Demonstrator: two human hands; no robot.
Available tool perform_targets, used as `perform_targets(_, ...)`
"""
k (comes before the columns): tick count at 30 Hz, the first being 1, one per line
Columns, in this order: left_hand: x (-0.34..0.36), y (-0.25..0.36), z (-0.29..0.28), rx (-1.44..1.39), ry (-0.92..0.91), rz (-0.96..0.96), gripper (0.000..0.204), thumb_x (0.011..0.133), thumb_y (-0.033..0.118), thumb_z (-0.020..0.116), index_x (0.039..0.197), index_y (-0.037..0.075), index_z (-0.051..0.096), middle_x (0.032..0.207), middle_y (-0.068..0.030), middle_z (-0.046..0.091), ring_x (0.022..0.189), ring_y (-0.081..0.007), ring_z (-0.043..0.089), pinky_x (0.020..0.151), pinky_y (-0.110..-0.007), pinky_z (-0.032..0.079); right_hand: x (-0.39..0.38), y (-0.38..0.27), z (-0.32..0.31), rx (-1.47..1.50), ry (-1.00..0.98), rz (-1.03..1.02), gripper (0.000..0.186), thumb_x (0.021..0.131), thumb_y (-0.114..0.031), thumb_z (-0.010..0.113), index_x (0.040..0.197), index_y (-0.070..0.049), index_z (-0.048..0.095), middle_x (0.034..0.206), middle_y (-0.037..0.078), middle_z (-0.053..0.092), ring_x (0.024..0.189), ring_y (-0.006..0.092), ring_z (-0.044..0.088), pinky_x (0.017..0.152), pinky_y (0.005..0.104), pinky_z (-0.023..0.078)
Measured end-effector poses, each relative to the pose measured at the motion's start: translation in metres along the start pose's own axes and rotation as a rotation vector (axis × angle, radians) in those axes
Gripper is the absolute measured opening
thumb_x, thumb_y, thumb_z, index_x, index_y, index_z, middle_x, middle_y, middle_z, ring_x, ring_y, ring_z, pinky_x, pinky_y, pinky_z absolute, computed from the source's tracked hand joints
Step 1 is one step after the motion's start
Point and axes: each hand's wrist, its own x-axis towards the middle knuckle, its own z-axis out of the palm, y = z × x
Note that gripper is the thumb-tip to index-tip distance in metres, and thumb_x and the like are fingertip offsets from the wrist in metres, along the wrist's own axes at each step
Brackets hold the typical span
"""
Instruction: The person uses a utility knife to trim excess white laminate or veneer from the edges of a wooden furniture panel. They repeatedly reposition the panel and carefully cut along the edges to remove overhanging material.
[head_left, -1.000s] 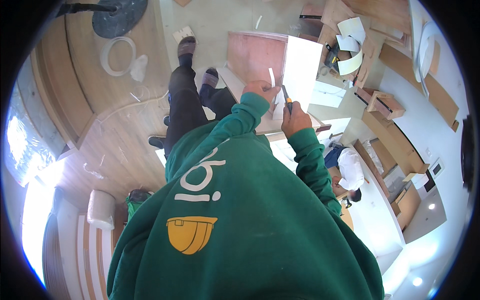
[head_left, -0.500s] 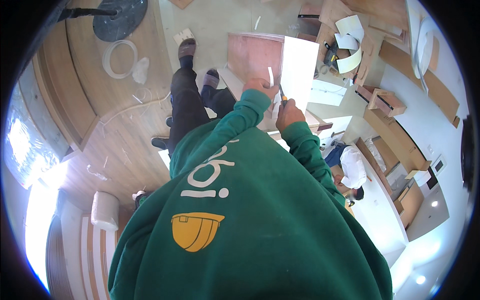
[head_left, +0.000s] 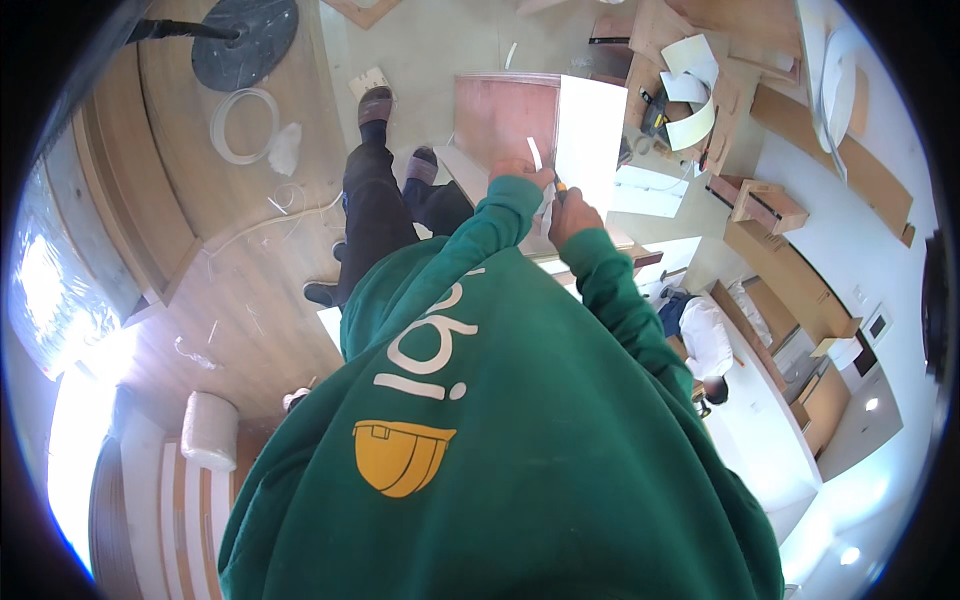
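In the head view my left hand (head_left: 520, 172) is closed on a thin white strip (head_left: 534, 151), which sticks up from my fingers. Just right of it, my right hand (head_left: 573, 214) grips a yellow-and-black handled tool (head_left: 561, 190), probably a blade, its tip close to my left fingers and the strip. Both hands are at the corner of a box-like piece with a pinkish board (head_left: 503, 113) and a white panel (head_left: 592, 140). My fingers partly hide where tool, strip and board meet.
A co-worker (head_left: 705, 335) in white bends over at the right. Wooden drawers (head_left: 760, 205) and a power tool (head_left: 655, 115) among curved offcuts lie to the right. At left are a white coil (head_left: 243, 95) and a dark round base (head_left: 240, 55). My legs stretch toward the upper left.
My right hand with the tool has moved up and left, closer to my left hand. My left hand has shifted only slightly. The co-worker has moved a little.
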Motion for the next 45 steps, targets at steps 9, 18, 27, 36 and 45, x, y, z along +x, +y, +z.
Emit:
perform_targets(9, 0.012, -0.01, -0.003, -0.129, -0.13, -0.074, 0.027, 0.065, 0.025, 0.08, 0.068, 0.001, 0.068, 0.059, -0.0052, 0.063, 0.053, -0.0131, 0.057, 0.054, -0.028, 0.049, -0.024, 0.015, -0.024, 0.173, 0.155, -0.152, 0.022, 0.094, -0.025, 0.05, 0.096, -0.003, 0.047, 0.073, 0.026, 0.061, 0.069, 0.0478, 0.059, 0.061, 0.0537, 0.046)
perform_targets(18, 0.011, -0.007, -0.002, -0.138, -0.103, -0.077, 0.028, 0.065, 0.027, 0.079, 0.069, 0.001, 0.069, 0.062, -0.0064, 0.065, 0.055, -0.0141, 0.058, 0.056, -0.028, 0.05, -0.02, 0.009, -0.007, 0.054, -0.022, -0.003, 0.025, 0.093, -0.024, 0.05, 0.095, 0.0, 0.045, 0.078, 0.028, 0.063, 0.075, 0.0469, 0.062, 0.069, 0.0536, 0.048)
perform_targets(27, 0.007, 0.003, -0.002, -0.075, -0.06, -0.108, 0.028, 0.064, 0.028, 0.076, 0.07, 0.001, 0.069, 0.064, -0.0075, 0.065, 0.058, -0.0168, 0.06, 0.06, -0.031, 0.051, -0.015, -0.007, -0.01, 0.003, -0.109, 0.122, 0.029, 0.093, -0.024, 0.05, 0.1, 0.003, 0.044, 0.086, 0.03, 0.063, 0.082, 0.0464, 0.063, 0.074, 0.0521, 0.049)
perform_targets(36, 0.016, -0.007, 0.004, -0.15, -0.172, -0.19, 0.035, 0.067, 0.036, 0.072, 0.08, 0.002, 0.071, 0.072, -0.0099, 0.067, 0.064, -0.019, 0.063, 0.064, -0.032, 0.052, 0.001, -0.014, -0.009, 0.0, -0.195, 0.216, 0.031, 0.086, -0.018, 0.055, 0.106, 0.003, 0.045, 0.1, 0.029, 0.063, 0.097, 0.0435, 0.062, 0.086, 0.047, 0.049)
perform_targets(45, 0.04, -0.026, 0.017, 0.206, -0.157, -0.14, 0.04, 0.069, 0.042, 0.069, 0.081, 0.004, 0.071, 0.074, -0.0094, 0.068, 0.066, -0.0198, 0.064, 0.067, -0.032, 0.052, -0.021, 0.015, -0.009, 0.062, 0.118, -0.101, 0.024, 0.092, -0.024, 0.053, 0.094, -0.001, 0.046, 0.074, 0.026, 0.063, 0.068, 0.0465, 0.061, 0.062, 0.0535, 0.047)
